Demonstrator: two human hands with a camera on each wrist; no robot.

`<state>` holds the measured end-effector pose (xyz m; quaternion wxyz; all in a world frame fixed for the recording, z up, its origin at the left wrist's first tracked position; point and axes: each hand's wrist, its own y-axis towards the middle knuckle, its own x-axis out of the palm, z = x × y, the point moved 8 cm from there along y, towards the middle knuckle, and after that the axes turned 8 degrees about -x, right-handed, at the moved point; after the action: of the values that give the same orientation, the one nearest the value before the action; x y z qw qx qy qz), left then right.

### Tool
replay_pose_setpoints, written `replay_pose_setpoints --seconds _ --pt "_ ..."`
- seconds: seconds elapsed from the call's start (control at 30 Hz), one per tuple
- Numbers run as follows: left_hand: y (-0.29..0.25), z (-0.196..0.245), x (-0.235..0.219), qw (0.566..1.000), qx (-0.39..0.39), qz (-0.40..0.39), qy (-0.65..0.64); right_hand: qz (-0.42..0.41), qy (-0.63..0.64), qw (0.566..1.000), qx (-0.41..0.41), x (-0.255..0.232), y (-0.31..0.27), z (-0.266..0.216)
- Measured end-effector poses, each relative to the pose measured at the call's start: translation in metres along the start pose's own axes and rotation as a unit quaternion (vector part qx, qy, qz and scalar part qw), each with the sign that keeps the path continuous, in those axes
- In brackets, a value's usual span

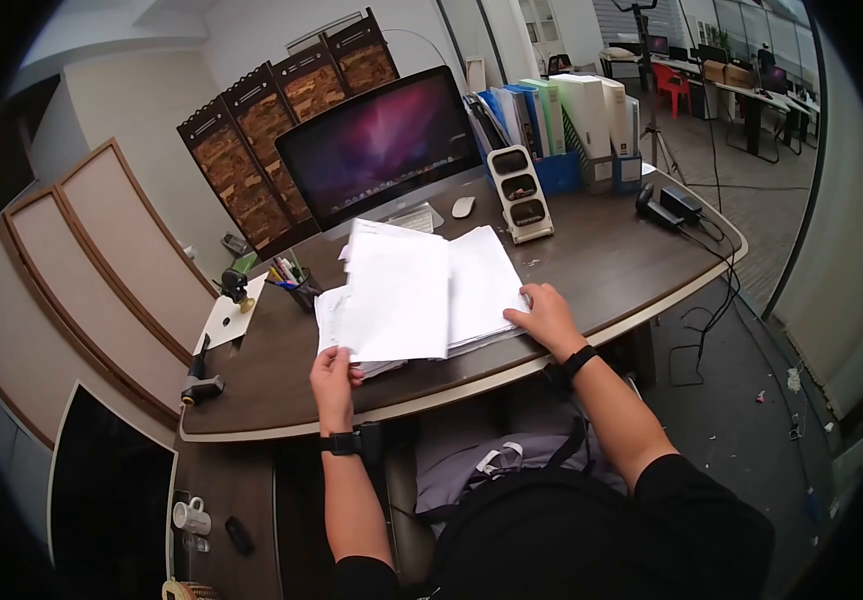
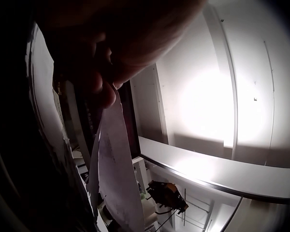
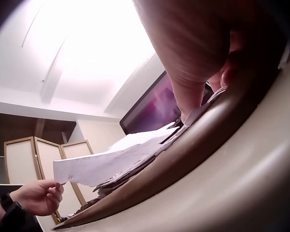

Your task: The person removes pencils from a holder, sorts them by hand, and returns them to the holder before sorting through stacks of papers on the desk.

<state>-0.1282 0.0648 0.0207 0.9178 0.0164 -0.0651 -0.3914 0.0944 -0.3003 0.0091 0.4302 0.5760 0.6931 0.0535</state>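
Observation:
A loose pile of white paper lies on the desk before the monitor. My left hand pinches the near left corner of a raised sheet between thumb and fingers. In the left wrist view that sheet hangs from the fingertips, its surface slightly bowed. The right wrist view shows the sheet lifted at its left end above the pile. My right hand holds the pile's near right corner, thumb down at the paper and the other fingers curled by the edge.
Behind the paper stand a monitor, a mouse and a white holder with dark compartments. A pen cup is left of the pile. Binders line the back right; black adapters with cables lie at the right.

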Motion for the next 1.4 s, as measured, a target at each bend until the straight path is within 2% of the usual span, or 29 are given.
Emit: replay_pose_setpoints --seconds 0.03,0.13,0.3,0.4,0.5,0.63,0.87,0.93,1.03,1.1,1.23,1.33,1.4 --pt "0.002 0.000 -0.010 1.000 0.000 0.001 0.002 -0.001 0.002 1.000 0.001 0.000 -0.001 0.001" --pt "0.011 -0.011 -0.045 0.996 -0.040 0.070 -0.038 -0.009 0.010 1.000 0.004 -0.001 0.004 0.003" --pt "0.019 -0.033 -0.063 0.993 -0.076 0.085 0.000 -0.011 -0.002 1.000 0.002 0.001 0.006 0.010" --pt "0.024 -0.043 -0.062 0.991 -0.101 0.087 0.030 -0.035 0.049 0.997 0.040 -0.002 0.007 0.008" --pt "0.023 -0.042 -0.058 0.991 -0.091 0.072 0.068 -0.016 0.062 0.997 0.035 0.002 0.007 0.019" --pt "0.022 -0.042 -0.058 0.989 -0.100 0.092 0.062 -0.024 0.084 0.995 0.040 0.003 0.009 0.023" --pt "0.024 -0.041 -0.057 0.988 -0.061 0.111 0.085 0.012 0.135 0.990 0.048 -0.005 0.004 0.023" --pt "0.021 -0.042 -0.059 0.990 -0.046 0.109 0.075 0.050 0.171 0.983 0.040 -0.007 0.001 0.024" --pt "0.023 -0.037 -0.060 0.992 -0.028 0.113 0.052 0.041 0.188 0.980 0.054 -0.007 0.001 0.024" --pt "0.026 -0.041 -0.066 0.991 -0.070 0.117 0.008 0.037 0.197 0.978 0.059 -0.009 0.000 0.021" --pt "0.034 -0.036 -0.073 0.986 -0.090 0.136 0.017 0.021 0.171 0.984 0.053 -0.007 -0.001 0.021" --pt "0.039 -0.039 -0.082 0.982 -0.113 0.140 0.055 0.033 0.174 0.983 0.044 -0.003 0.000 0.025" --pt "0.046 -0.043 -0.084 0.977 -0.115 0.117 0.136 0.033 0.185 0.981 0.049 -0.002 -0.002 0.026"
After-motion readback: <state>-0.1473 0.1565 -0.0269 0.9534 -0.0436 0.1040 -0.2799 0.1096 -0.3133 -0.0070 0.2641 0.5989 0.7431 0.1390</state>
